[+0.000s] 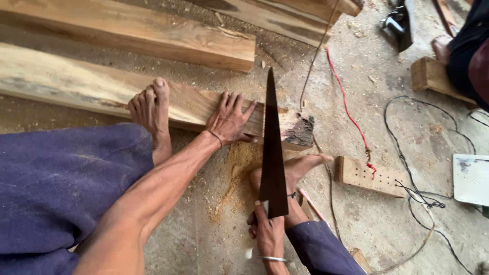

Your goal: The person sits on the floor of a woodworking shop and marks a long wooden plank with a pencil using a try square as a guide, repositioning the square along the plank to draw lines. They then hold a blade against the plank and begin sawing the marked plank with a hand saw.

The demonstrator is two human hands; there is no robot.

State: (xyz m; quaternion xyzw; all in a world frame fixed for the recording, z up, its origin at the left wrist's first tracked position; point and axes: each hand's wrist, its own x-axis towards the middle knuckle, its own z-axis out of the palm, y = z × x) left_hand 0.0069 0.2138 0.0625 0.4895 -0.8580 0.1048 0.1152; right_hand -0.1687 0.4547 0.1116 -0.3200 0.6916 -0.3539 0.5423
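My left hand (230, 118) lies flat, fingers spread, on a long wooden beam (76, 86) close to its right end. My right hand (267, 230) grips the handle of a dark handsaw (272, 153). The blade runs across the beam just right of my left hand, its tip pointing away from me. My left foot (152, 113) rests on the beam, and my right foot (290, 170) is on the floor beside a pile of sawdust (238, 163). The beam's short end piece (298, 131) is dark and rough.
Two more beams (153, 35) lie farther back. A small drilled wood block (364, 175), a red wire (349, 109) and black cables (407, 168) lie at right. Another person's foot (442, 48) rests by a block (433, 76) at top right. A white board (471, 178) sits at the right edge.
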